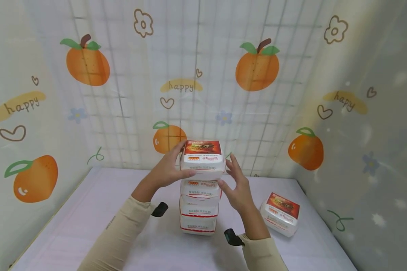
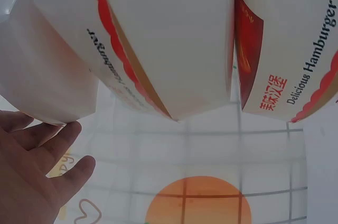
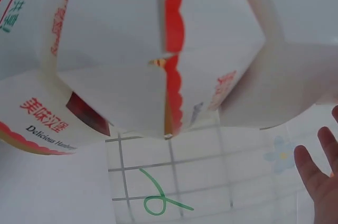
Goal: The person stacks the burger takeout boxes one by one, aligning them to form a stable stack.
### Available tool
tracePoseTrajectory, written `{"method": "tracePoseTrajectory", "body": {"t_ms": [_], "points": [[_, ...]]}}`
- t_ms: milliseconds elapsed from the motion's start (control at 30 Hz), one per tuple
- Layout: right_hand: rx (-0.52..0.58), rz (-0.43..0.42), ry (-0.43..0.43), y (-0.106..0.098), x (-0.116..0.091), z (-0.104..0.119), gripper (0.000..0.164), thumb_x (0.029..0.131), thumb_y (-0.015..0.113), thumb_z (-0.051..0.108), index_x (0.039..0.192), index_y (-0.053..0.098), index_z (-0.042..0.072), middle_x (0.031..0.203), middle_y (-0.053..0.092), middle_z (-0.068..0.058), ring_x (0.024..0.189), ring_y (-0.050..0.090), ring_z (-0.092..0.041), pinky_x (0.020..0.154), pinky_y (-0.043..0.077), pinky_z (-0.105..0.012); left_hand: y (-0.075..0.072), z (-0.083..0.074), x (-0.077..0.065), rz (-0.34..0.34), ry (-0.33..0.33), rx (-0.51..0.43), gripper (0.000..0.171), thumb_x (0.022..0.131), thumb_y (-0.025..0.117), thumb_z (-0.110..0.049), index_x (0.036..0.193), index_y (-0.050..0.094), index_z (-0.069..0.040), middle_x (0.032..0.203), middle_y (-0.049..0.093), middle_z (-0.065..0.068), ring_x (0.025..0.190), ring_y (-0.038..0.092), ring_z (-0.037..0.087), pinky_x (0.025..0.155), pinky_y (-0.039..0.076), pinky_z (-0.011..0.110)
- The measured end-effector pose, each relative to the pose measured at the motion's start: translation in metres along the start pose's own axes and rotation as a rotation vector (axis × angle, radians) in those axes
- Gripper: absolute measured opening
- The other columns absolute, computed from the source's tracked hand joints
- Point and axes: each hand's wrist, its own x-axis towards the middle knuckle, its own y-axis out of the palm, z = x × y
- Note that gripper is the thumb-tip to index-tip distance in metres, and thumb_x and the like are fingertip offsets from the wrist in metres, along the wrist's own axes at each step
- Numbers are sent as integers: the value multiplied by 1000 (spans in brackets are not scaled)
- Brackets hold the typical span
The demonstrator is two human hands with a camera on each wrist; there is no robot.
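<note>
Several white hamburger boxes stand in one stack. The top hamburger box point(image 1: 203, 160) has a red lid with a burger picture and sits slightly out of line with the box below point(image 1: 201, 191). My left hand point(image 1: 167, 165) holds the top box by its left side, thumb across the front and fingers along the side. In the left wrist view the left fingertips point(image 2: 71, 128) touch its edge. At the right of the stack is my right hand point(image 1: 236, 188), fingers spread. The right wrist view shows those fingertips point(image 3: 302, 155) apart from the box.
A single hamburger box point(image 1: 280, 213) lies on the white table point(image 1: 149, 250), to the right of my right forearm. Behind the table hangs a pale curtain point(image 1: 217, 109) printed with oranges. Black wrist devices show at both sleeves.
</note>
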Motion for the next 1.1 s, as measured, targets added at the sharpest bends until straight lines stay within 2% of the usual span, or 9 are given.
{"method": "tracePoseTrajectory", "body": {"t_ms": [133, 267, 433, 600, 800, 967, 1100], "points": [[-5, -7, -46, 0, 1, 0, 79, 90, 65, 34, 156, 22, 29, 153, 37, -6, 131, 44, -34, 96, 38, -65, 2, -1, 1, -1, 4, 14, 106, 76, 75, -57, 156, 16, -23, 147, 36, -3, 123, 41, 18, 102, 38, 51], [-14, -13, -92, 1, 3, -2, 74, 92, 64, 35, 155, 28, 23, 155, 33, -2, 135, 40, -30, 98, 40, -61, 2, 0, 2, 5, 15, 12, 105, 76, 75, -57, 156, 15, -24, 145, 38, -3, 121, 43, 17, 100, 40, 49], [-26, -14, -113, 1, 4, -4, 71, 93, 63, 35, 154, 31, 19, 153, 36, -1, 133, 43, -30, 94, 43, -61, 3, 0, 3, 18, 26, 10, 106, 76, 74, -57, 157, 13, -25, 146, 36, -3, 123, 43, 17, 100, 40, 48], [-13, -16, -142, 0, 6, -5, 70, 93, 63, 32, 153, 32, 15, 154, 35, -3, 136, 39, -29, 94, 44, -59, 2, 1, 2, 40, 21, 7, 109, 75, 75, -58, 157, 9, -28, 150, 33, -5, 127, 40, 19, 101, 40, 51], [1, -25, -169, -4, 7, -4, 70, 94, 61, 35, 154, 30, 18, 155, 33, -5, 139, 34, -26, 96, 43, -59, 2, 0, 1, 82, 34, -49, 108, 76, 76, -55, 156, 7, -35, 148, 35, -7, 131, 37, 23, 98, 42, 54], [-14, -22, -149, -5, 5, -2, 69, 95, 59, 38, 155, 28, 22, 156, 32, -5, 140, 32, -24, 98, 43, -55, 1, 2, -1, 85, 90, -86, 104, 76, 78, -50, 155, 10, -40, 147, 37, -8, 132, 36, 20, 103, 36, 55], [-22, -26, -133, -4, 3, -2, 70, 94, 60, 32, 155, 27, 23, 156, 32, -3, 140, 32, -22, 99, 43, -54, 1, 4, -1, 75, 161, -65, 101, 77, 81, -41, 155, 17, -38, 158, 20, -12, 138, 29, 16, 107, 33, 50]]}}
